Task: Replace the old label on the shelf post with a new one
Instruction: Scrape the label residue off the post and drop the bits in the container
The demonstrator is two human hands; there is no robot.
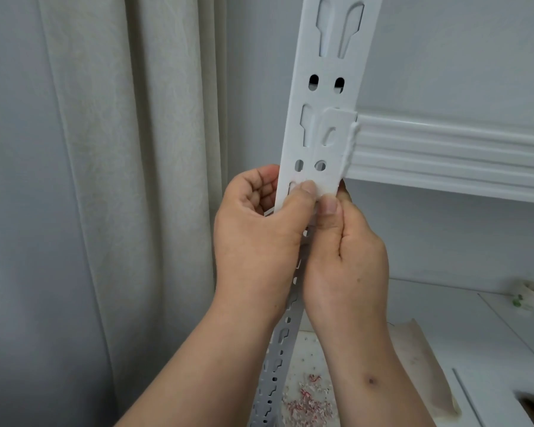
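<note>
- Both bare forearms rise from six o'clock, so the hands meet at the post.
- Left hand (256, 229) curls round the white perforated metal shelf post (318, 97), thumb pressed on its face, likely steadying it.
- Right hand (346, 254) pinches at the post beside that thumb; no label shows, perhaps hidden beneath the thumbs.
- Reddish-white paper scraps (309, 405) lie at six o'clock, possibly scraped-off label.

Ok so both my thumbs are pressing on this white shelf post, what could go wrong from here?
The left hand and right hand pinch the post just below its cut slots, so a slipping thumb could catch a metal edge. No label is clearly visible, and shreds litter the surface below, so leftover residue might weaken a new label.
</note>
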